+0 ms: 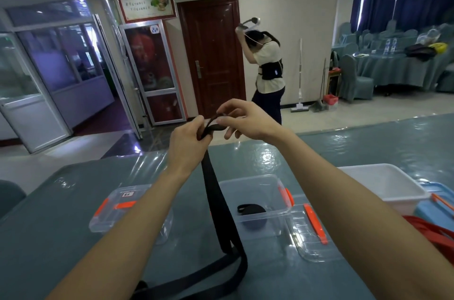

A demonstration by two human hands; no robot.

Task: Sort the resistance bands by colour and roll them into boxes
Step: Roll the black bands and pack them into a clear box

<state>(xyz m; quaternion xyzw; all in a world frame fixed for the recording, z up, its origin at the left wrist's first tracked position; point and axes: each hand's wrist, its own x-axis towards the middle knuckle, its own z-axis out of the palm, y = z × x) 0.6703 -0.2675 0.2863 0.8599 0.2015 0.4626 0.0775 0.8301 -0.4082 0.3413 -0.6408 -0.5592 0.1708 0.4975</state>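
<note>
A long black resistance band hangs from both raised hands down to the table, and its lower loop lies near the front edge. My left hand grips the band's top end. My right hand pinches the same end between thumb and fingers, where the band curls over. Below, a clear plastic box with orange clips holds one rolled black band. Red bands lie at the right edge, partly hidden by my right forearm.
A clear lid lies left of the box and another lid right of it. A white tub and a blue lid stand at the right. The table has a teal cover. A person stands beyond the table by a door.
</note>
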